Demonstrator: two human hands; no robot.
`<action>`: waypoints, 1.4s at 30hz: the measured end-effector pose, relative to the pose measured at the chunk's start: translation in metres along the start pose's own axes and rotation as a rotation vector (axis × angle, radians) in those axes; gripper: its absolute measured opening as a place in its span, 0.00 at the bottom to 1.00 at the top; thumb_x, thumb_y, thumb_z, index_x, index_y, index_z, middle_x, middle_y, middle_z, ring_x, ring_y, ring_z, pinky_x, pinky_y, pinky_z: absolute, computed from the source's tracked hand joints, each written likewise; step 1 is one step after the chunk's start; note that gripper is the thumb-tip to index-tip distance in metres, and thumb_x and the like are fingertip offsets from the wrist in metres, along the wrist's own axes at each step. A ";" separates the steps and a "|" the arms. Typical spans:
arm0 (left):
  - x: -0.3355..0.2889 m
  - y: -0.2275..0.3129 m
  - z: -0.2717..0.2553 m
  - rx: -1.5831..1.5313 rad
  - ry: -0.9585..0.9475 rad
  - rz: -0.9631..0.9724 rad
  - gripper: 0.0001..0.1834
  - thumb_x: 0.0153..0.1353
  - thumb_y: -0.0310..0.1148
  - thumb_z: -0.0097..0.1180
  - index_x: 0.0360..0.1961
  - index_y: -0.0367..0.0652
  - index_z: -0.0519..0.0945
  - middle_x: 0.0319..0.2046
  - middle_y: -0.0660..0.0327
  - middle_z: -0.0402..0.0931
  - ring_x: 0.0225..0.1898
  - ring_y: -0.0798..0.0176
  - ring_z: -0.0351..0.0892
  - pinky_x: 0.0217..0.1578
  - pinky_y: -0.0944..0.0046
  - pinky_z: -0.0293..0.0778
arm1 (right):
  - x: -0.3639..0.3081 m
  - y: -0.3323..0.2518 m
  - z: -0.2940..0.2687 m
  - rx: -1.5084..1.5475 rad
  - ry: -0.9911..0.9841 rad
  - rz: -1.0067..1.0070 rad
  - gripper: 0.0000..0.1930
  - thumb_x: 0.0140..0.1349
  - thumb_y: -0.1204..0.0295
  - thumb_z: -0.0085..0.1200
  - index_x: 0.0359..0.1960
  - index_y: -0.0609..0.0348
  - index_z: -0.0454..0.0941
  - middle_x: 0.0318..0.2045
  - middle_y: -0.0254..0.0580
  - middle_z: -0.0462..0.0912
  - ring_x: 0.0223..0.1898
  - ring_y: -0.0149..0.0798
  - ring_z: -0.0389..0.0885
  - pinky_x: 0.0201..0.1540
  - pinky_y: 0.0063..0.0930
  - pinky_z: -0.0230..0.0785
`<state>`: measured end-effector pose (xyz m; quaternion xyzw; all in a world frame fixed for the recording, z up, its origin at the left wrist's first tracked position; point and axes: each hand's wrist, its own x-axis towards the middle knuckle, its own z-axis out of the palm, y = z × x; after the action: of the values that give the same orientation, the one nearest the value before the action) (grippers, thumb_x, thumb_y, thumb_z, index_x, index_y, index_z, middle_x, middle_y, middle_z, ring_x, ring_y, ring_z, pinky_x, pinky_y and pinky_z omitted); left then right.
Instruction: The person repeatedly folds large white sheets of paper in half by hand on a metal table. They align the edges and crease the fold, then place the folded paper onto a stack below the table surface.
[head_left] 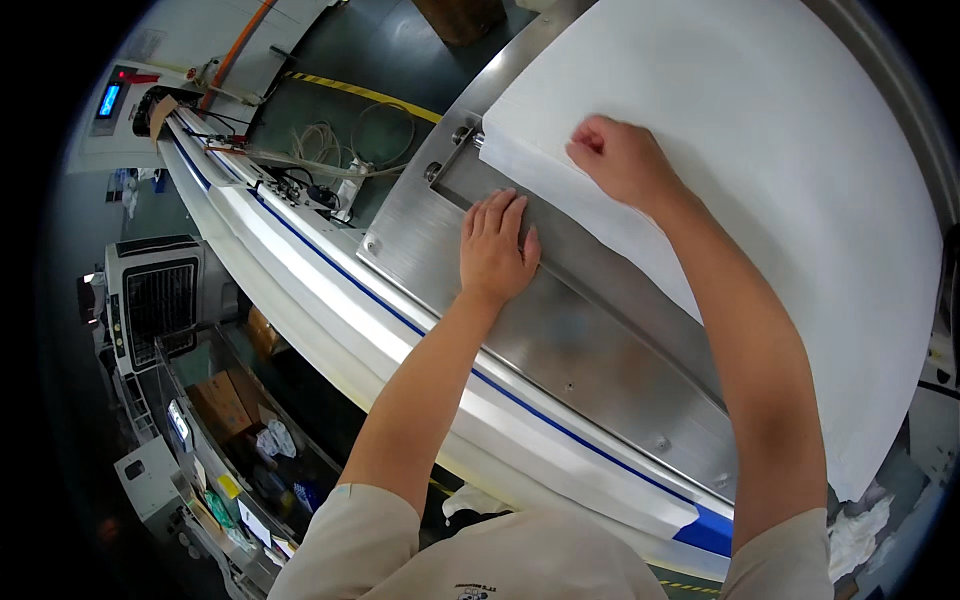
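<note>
My left hand (497,245) rests on the bare metal of a brushed steel table (530,340), its fingers extended and the thumb apart. It lies at the edge of a long recessed slot (600,250) in the steel. Over the far side of the table spreads a large white sheet (780,180), whose near edge runs slantwise along the slot. Above this sheet, close to that edge, my right hand (618,160) is closed with curled fingers. Whatever it may hold is hidden inside the fingers.
A long white rail with a blue stripe (385,310) runs along the table's near side. Cables (320,145) lie on the floor beyond it. At left stand a machine panel with a lit display (108,100), an air cooler (160,310) and a cart with a cardboard box (220,405).
</note>
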<state>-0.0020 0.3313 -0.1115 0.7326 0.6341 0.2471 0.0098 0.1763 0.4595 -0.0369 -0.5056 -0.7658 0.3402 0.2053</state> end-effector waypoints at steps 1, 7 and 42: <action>0.000 0.001 0.001 -0.007 0.002 -0.005 0.21 0.54 0.35 0.52 0.51 0.41 0.72 0.53 0.54 0.69 0.57 0.50 0.66 0.60 0.49 0.57 | 0.017 0.002 0.007 0.013 0.015 0.004 0.10 0.57 0.65 0.54 0.32 0.60 0.77 0.26 0.40 0.82 0.29 0.37 0.79 0.35 0.29 0.71; 0.000 -0.006 0.001 -0.006 -0.005 -0.033 0.22 0.54 0.34 0.53 0.51 0.42 0.71 0.53 0.54 0.69 0.57 0.50 0.66 0.60 0.49 0.57 | 0.050 0.000 0.027 -0.049 0.039 0.081 0.10 0.52 0.63 0.54 0.30 0.55 0.80 0.29 0.42 0.83 0.33 0.46 0.81 0.38 0.36 0.73; 0.093 -0.041 -0.006 0.099 0.199 0.205 0.19 0.49 0.33 0.55 0.46 0.48 0.74 0.45 0.59 0.73 0.49 0.54 0.70 0.56 0.52 0.59 | 0.047 0.009 0.030 -0.167 0.204 0.069 0.08 0.53 0.61 0.54 0.27 0.49 0.80 0.26 0.39 0.83 0.30 0.46 0.81 0.35 0.38 0.74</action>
<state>-0.0358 0.4241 -0.0871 0.7651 0.5651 0.2866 -0.1148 0.1428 0.4955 -0.0655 -0.5789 -0.7488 0.2290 0.2272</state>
